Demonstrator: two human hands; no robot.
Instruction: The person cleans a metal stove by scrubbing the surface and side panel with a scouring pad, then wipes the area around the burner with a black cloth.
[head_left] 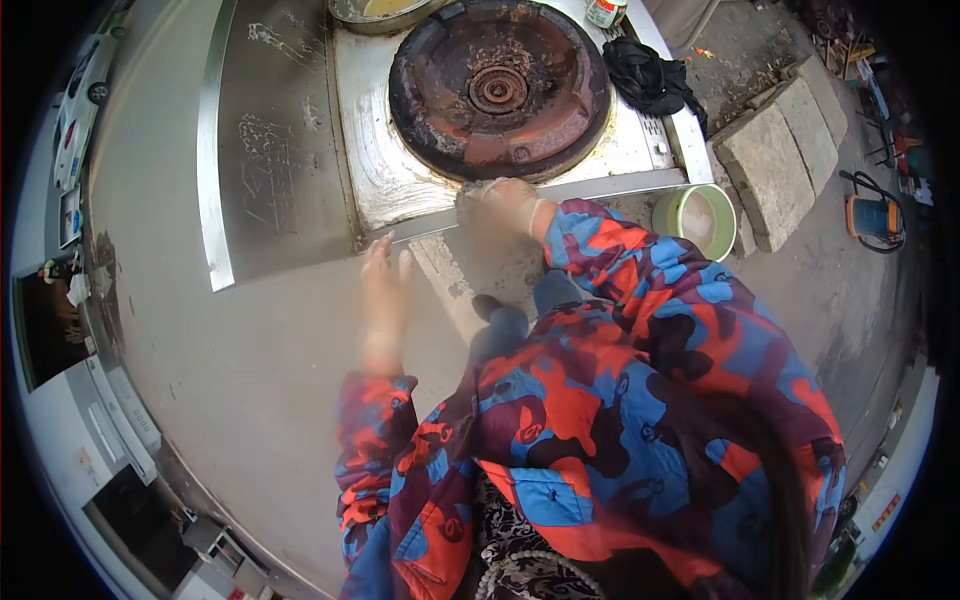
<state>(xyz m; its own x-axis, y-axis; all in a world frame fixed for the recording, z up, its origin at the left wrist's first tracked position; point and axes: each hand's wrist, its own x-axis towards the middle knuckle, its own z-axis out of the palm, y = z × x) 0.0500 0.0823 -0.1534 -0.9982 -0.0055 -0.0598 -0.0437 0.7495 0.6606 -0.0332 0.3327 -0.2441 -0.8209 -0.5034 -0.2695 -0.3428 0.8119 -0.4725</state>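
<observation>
At upper centre, my right hand gripped a grey pad, probably soft, best palmed; my left hand hung open.

Outdoors, a yard or roadside — white car, concrete slabs, grey pavement around 1 metal stove.

The left hand is blurred; so is the grey thing by the right hand, too smeared to name. The top edge cuts off the pan and can.
</observation>
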